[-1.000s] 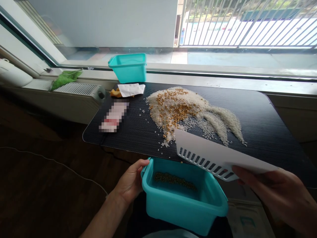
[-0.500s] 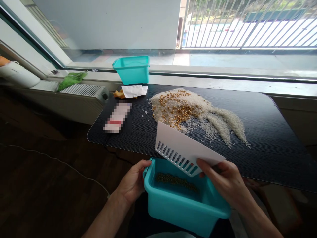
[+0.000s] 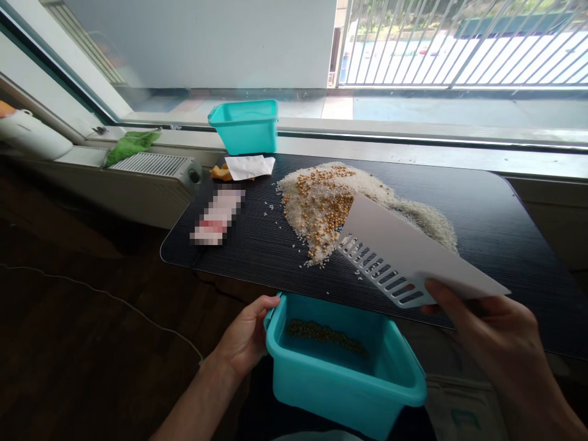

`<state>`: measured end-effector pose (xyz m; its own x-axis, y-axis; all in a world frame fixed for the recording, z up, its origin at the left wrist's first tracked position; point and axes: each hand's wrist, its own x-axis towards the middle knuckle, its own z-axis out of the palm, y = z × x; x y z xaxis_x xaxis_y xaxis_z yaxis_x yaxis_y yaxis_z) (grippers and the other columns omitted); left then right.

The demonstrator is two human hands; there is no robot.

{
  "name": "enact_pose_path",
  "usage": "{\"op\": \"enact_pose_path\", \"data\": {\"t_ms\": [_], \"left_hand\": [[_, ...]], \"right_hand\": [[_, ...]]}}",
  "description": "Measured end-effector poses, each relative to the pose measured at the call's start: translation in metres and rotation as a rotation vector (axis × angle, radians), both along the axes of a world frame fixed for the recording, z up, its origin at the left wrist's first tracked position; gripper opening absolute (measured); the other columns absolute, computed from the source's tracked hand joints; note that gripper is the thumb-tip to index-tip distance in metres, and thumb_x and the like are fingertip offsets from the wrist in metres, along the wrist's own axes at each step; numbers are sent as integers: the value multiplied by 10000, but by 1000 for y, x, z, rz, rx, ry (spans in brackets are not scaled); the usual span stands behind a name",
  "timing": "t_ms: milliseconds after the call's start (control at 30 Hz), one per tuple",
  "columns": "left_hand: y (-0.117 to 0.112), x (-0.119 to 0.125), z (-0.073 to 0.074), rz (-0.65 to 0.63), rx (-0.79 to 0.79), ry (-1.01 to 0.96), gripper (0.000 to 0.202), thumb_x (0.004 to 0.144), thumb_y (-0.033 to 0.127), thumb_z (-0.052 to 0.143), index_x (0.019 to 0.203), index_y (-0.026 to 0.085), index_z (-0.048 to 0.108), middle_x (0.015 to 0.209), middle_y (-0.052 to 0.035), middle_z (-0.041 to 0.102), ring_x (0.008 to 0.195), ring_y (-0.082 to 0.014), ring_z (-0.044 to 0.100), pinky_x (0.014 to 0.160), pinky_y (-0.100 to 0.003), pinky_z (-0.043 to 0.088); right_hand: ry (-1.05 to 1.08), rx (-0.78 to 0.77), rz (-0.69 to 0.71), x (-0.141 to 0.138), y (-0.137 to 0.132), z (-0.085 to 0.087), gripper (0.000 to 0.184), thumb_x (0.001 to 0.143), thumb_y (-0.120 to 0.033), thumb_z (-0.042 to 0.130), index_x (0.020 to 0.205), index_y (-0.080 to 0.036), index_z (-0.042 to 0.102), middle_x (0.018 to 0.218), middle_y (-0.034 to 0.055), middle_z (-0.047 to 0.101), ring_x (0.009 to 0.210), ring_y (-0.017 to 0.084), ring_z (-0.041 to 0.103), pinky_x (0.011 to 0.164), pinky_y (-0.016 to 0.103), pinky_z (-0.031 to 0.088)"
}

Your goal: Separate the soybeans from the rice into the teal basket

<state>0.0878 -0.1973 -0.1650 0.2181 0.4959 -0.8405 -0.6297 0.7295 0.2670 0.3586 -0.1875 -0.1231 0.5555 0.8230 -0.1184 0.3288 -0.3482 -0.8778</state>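
My left hand (image 3: 250, 334) grips the left rim of a turquoise plastic bin (image 3: 340, 380), held just below the table's front edge. A band of small greenish-brown grains (image 3: 326, 335) lies on the bin's floor. In my right hand (image 3: 491, 331) is a white plastic panel with a row of slots (image 3: 404, 245), pinched by its near right part. It slants over the table, its far left corner in front of a pile of white rice (image 3: 298, 211). Golden kernels (image 3: 337, 208) are mixed through the pile, and the panel hides some of the rice.
A second turquoise bin (image 3: 248, 128) stands behind the dark table (image 3: 248, 245), near the window. White paper (image 3: 250, 167) and a blurred pinkish item (image 3: 218, 217) lie at the table's left. A green cloth (image 3: 133, 147) rests on the radiator (image 3: 156, 165); a cable (image 3: 119, 297) crosses the floor.
My right hand has moved right and away from the bin, carrying the slotted panel over the table. More rice and kernels now lie at the pile's front. My left hand stays on the bin.
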Motion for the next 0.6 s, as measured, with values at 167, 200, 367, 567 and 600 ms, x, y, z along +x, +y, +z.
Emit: {"op": "enact_pose_path", "data": {"t_ms": [167,200,367,567,600], "left_hand": [[-1,-2,-1,5,0,0,183,808,113,509,684,98,642,585,-52,690,530,-136,640,597,-244,535],[-1,-3,-1,9,6,0,183,808,111,508,686,97,643,588,-52,691,531,-134,640,599,-243,534],[-1,-7,-1,13,16,-10,187,809,113,507,685,92,647,588,-54,692,529,-132,639,603,-240,531],[0,-11,-1,31,24,-26,210,809,110,510,638,100,630,553,-41,676,493,-112,617,576,-219,519],[-1,-11,-1,32,25,-25,211,811,112,507,641,98,632,554,-43,676,496,-114,619,576,-220,519]], "right_hand": [[20,34,186,-9,3,2,108,590,-369,723,607,-264,707,513,-35,693,493,208,668,462,291,559],[33,28,224,-10,5,2,110,581,-373,725,601,-265,710,515,-34,696,487,207,667,448,286,556],[30,14,339,-6,13,1,138,547,-393,733,561,-258,713,503,-27,697,452,203,658,401,264,536],[-109,43,351,-11,25,-4,223,592,-422,690,447,-255,664,472,-8,681,440,189,641,377,246,492],[-115,34,373,-13,27,-4,235,596,-425,683,439,-252,660,471,-4,680,434,187,635,375,248,488]]}}
